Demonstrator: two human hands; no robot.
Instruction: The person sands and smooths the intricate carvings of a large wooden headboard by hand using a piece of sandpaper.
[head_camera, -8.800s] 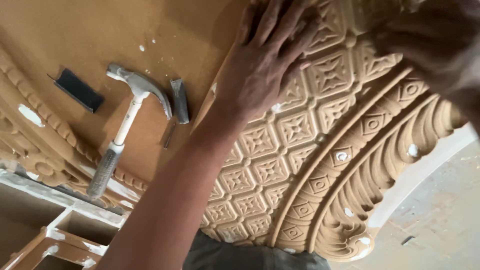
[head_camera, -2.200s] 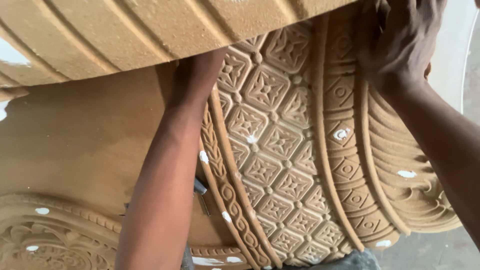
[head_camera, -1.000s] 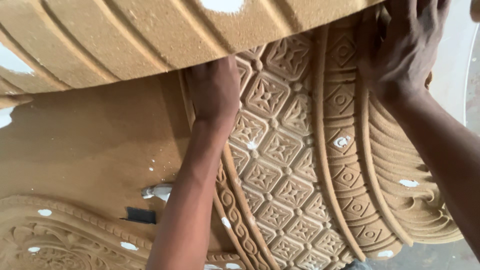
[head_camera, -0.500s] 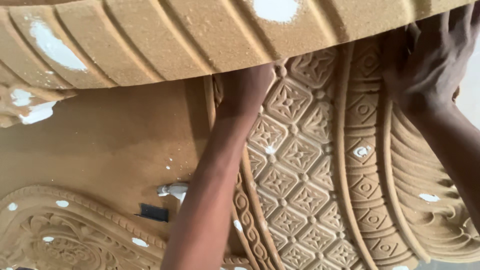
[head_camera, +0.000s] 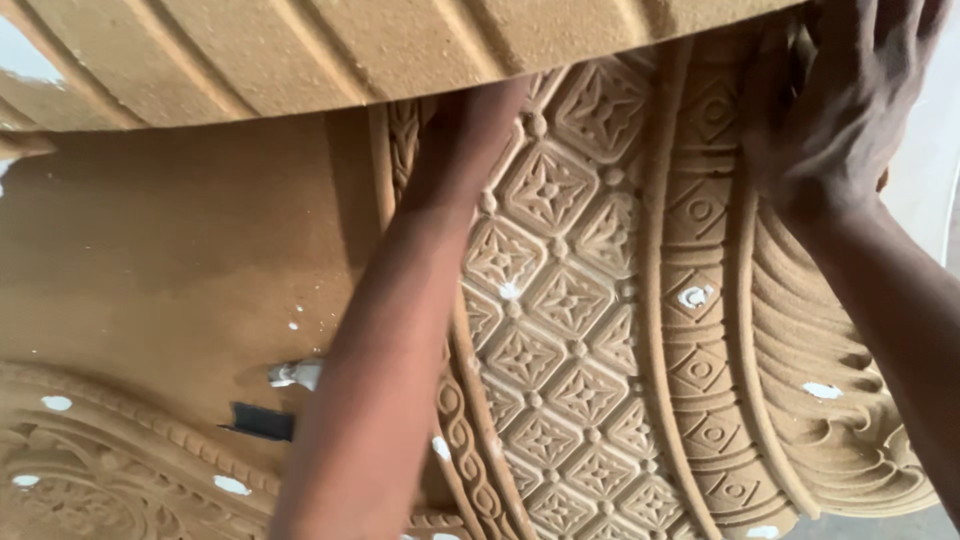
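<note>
Brown board (head_camera: 170, 250) | carved panel (head_camera: 580, 330) under both hands | left fingers seemingly hidden

Flat brown board (head_camera: 170, 250) — carved panel (head_camera: 580, 330), small black block (head_camera: 262, 421), white-smeared tool head (head_camera: 296, 374) on it

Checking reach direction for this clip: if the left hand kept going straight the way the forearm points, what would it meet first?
The left hand points up the carved panel and already slips under the ribbed moulding across the top. It would likely meet that moulding's underside first, though depth there is unclear.
</note>
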